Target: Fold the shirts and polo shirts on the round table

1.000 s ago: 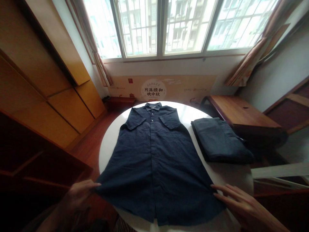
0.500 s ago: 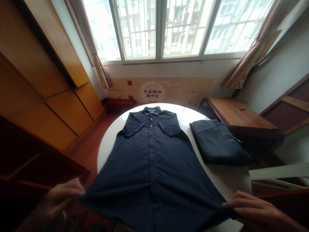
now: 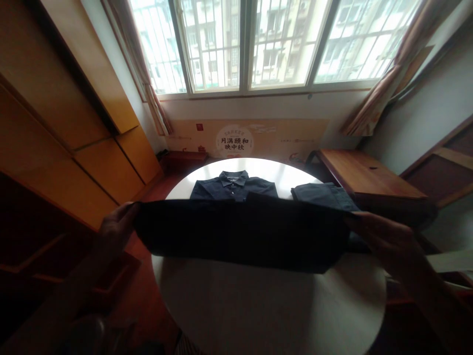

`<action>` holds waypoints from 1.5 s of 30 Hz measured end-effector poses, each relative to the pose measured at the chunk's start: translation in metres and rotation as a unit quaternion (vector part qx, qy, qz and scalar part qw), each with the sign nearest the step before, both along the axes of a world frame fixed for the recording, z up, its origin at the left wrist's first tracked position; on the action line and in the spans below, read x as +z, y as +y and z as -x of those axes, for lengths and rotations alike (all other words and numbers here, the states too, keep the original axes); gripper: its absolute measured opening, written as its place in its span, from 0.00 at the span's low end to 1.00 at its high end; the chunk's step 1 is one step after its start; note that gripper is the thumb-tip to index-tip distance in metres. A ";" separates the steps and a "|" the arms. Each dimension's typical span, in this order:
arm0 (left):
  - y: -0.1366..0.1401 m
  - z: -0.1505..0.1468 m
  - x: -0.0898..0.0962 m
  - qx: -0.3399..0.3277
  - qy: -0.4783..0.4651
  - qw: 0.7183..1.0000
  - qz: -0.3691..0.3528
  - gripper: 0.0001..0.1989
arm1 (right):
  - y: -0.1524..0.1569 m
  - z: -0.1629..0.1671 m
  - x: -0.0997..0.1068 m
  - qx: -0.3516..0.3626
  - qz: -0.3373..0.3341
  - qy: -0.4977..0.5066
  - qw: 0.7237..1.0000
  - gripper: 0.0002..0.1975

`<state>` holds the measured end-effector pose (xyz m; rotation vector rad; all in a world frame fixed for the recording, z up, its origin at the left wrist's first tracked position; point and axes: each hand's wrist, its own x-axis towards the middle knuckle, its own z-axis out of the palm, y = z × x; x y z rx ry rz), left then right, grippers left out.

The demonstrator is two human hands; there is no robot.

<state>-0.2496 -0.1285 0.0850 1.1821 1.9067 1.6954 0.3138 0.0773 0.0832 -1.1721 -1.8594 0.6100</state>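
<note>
A dark navy short-sleeved shirt is stretched between my hands, its lower part lifted off the table and bent up toward the collar. Its collar and shoulders lie flat on the far side of the white round table. My left hand pinches one corner of the hem, out past the table's left edge. Over at the right, my right hand grips the opposite corner. The raised cloth hides the shirt's middle and most of the sleeves.
Folded dark clothing lies on the table's right side, partly covered by the raised shirt and my right hand. A wooden desk stands beyond it. Yellow cabinets line the left, and a barred window fills the back.
Both hands have risen and moved away from me, carrying the hem up and toward the collar. The near part of the tabletop has come into view.
</note>
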 end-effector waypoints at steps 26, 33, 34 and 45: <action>0.323 0.075 -0.112 -0.001 0.113 0.984 0.140 0.20 | 0.275 0.177 -0.065 0.020 0.067 -0.287 0.955 0.17; 0.331 0.066 -0.105 -0.072 0.200 0.962 0.170 0.16 | 0.266 0.203 -0.066 0.138 0.061 -0.289 0.945 0.16; 0.331 0.065 -0.103 -0.078 0.208 0.961 0.167 0.14 | 0.265 0.204 -0.067 0.152 0.063 -0.294 0.941 0.15; 0.328 0.070 -0.087 -0.051 0.233 0.967 0.087 0.14 | 0.265 0.200 -0.068 0.149 0.064 -0.323 0.933 0.18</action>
